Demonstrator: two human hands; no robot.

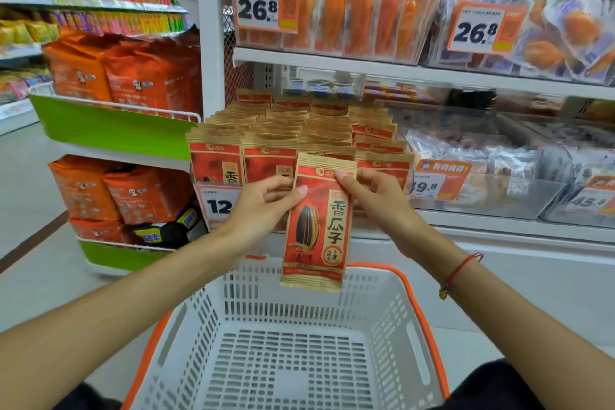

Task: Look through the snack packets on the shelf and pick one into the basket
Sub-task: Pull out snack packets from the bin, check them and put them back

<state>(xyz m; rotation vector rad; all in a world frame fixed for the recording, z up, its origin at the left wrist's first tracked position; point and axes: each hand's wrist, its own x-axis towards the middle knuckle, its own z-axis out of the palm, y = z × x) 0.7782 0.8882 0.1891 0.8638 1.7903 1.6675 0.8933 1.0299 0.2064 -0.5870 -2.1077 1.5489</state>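
— What's around?
— A shop aisle: pale floor (30, 173), white shelving with an upright post (210, 27).
— And left?
— A side rack with green panels (109, 130) and wire rails.
— The light?
— Bright, even, no window in view.

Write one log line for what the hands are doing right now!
left hand: pinches seed packet | right hand: pinches packet top | packet: upright above basket | basket: nothing inside

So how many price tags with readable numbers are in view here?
5. Two 26.8 tags hang on the upper shelf. Below, a tag reading 12 is partly covered by the left hand, then 9.8 and 45.8 to the right. Others may be hidden.
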